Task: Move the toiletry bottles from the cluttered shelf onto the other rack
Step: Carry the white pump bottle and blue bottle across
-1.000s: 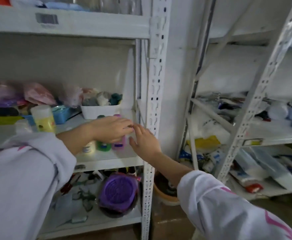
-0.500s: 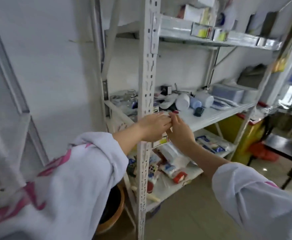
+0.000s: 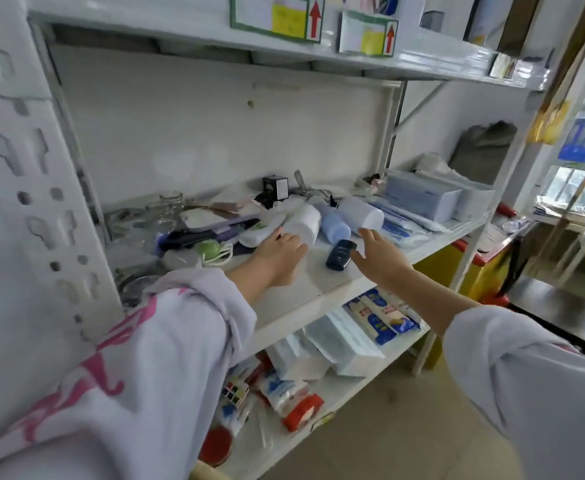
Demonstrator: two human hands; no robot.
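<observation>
Several toiletry bottles lie on their sides on the middle shelf (image 3: 336,282) of the cluttered rack. One white bottle (image 3: 304,221) is on the left, a blue bottle (image 3: 335,227) is in the middle, and a second white bottle (image 3: 360,212) is on the right. A small dark blue bottle (image 3: 339,255) lies nearer the front edge. My left hand (image 3: 280,249) lies palm down with its fingertips against the left white bottle, not wrapped around it. My right hand (image 3: 379,252) hovers open beside the dark blue bottle, fingers spread, holding nothing.
Glass jars (image 3: 168,207), a purple-edged tablet (image 3: 215,220), a black cube (image 3: 275,187), a face mask (image 3: 211,251) and white boxes (image 3: 422,199) crowd the same shelf. Packets fill the shelf below (image 3: 339,344). A perforated white upright (image 3: 34,188) stands at my left.
The view has swung from the left rack to the cluttered right one. Both hands left the left shelf, came together at the upright, then spread apart over the lying bottles.
</observation>
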